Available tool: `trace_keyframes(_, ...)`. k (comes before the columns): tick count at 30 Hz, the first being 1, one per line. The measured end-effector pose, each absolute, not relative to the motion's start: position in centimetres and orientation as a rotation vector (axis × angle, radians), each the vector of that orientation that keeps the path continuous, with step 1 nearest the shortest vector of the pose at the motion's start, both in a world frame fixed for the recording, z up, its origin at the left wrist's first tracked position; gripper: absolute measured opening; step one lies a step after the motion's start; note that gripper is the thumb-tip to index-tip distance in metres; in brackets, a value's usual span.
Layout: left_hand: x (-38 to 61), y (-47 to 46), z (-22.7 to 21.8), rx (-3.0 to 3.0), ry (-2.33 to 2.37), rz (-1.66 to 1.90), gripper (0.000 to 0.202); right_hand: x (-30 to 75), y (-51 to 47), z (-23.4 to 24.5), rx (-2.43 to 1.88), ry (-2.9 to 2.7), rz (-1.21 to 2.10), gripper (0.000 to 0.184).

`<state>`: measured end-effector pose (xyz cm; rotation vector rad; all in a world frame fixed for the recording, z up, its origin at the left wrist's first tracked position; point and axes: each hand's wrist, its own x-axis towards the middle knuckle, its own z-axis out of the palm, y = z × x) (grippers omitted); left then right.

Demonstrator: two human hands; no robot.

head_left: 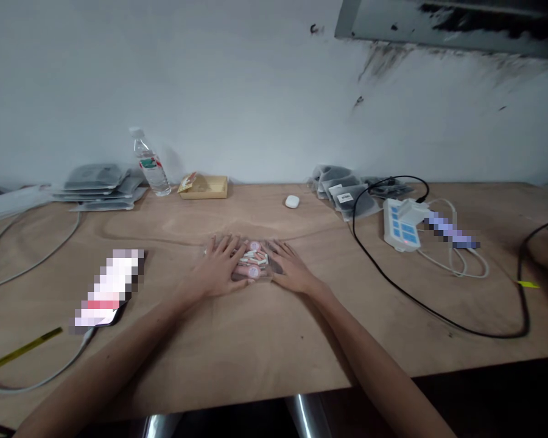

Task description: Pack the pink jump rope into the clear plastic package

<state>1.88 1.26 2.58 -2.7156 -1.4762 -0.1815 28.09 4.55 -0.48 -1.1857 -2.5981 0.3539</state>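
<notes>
A clear plastic bag (254, 259) lies flat on the wooden table (256, 359) in front of me. Inside it show small pink and white pieces and two round pink labels; what exactly they are I cannot make out. My left hand (221, 264) rests palm down on the bag's left part, fingers spread. On its right part lies my right hand (290, 264), also flat with the fingers stretched out. Neither hand grips the bag. The palms cover both ends of it.
Left of my arm lies a phone (112, 283) on a cable. A water bottle (150, 164), small open box (205, 187), stacked grey bags (98, 185), white case (292, 201) and grey packets (347, 191) line the back. At right, a power strip (399, 225) and black cable (393, 289).
</notes>
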Motion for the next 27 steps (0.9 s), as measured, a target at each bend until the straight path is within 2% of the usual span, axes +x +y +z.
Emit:
trace_keyframes(6,2.0,1.3,2.5,-2.683,-1.533,-0.145,0.092,28.5,4.4,-0.6,-1.196,-2.523,0.429,0.072)
trace_keyframes(10,1.8,1.4,2.4,-2.678,-1.531,-0.152,0.090,28.9,4.3,0.0,-1.265,-2.213,0.434,0.060)
trace_keyframes(14,1.6,1.5,2.4,-2.682,-1.524,-0.171,0.091,29.1,3.8,1.4,-1.131,-2.004,0.353,0.051)
trace_keyframes(19,1.5,1.9,3.0,-2.681,-1.536,-0.177,0.090,28.8,3.6,1.7,-1.078,-2.204,0.291,0.043)
trace_keyframes(27,1.6,1.9,3.1,-2.661,-1.530,-0.164,0.089,28.3,4.1,-0.1,-1.106,-2.470,0.269,0.043)
